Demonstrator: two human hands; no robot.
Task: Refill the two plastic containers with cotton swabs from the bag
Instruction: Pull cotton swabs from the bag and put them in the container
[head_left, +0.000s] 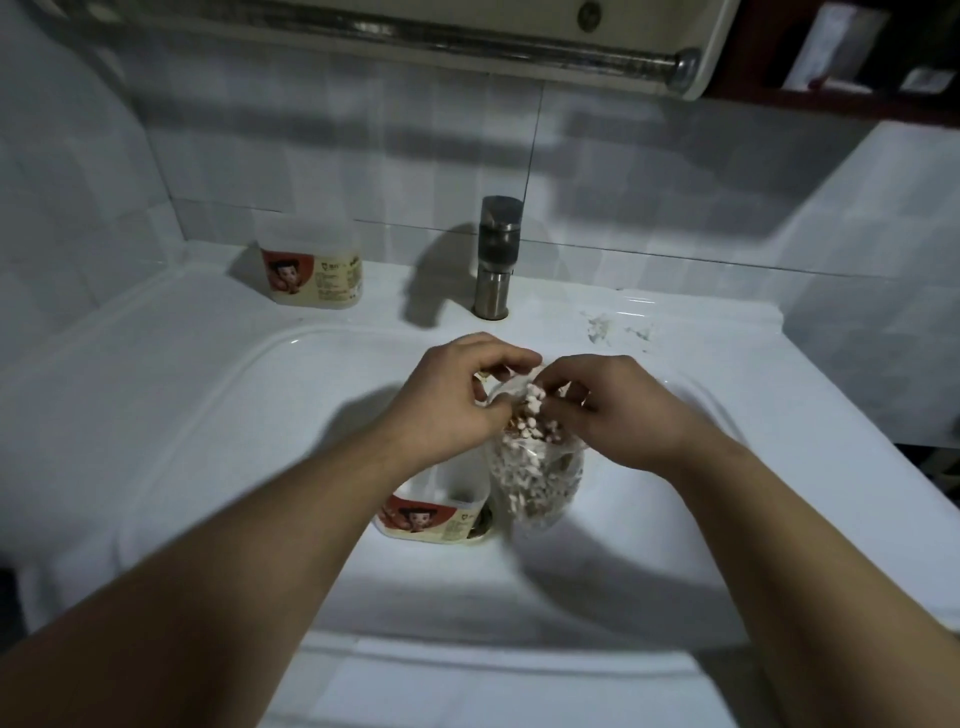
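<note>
Cotton swabs (531, 415), white-tipped on tan sticks, fill a clear plastic bag (535, 486) held upright over the white ceramic sink basin (649, 545). At 8 o'clock from the bag, just beside it on the basin floor, stands the near container (441, 517), a squat translucent plastic tub with a red-and-cream label; its top appears open. The left hand (457, 397) pinches the bag mouth at its 10 o'clock edge. The right hand (615, 410) grasps the 2 o'clock edge, fingertips among the swab heads. The step in hand is probably spreading the mouth to draw out swabs. The next move calls for lifting a bundle with its sticks aligned and lowering it toward 8 o'clock. At 12 o'clock rises the grey metal tap (496, 260). At 11 o'clock, on the ledge, stands the far container (311, 270), a matching labelled tub. Count: two containers, one bag, one tap, two hands. The swabs are too many to count.
</note>
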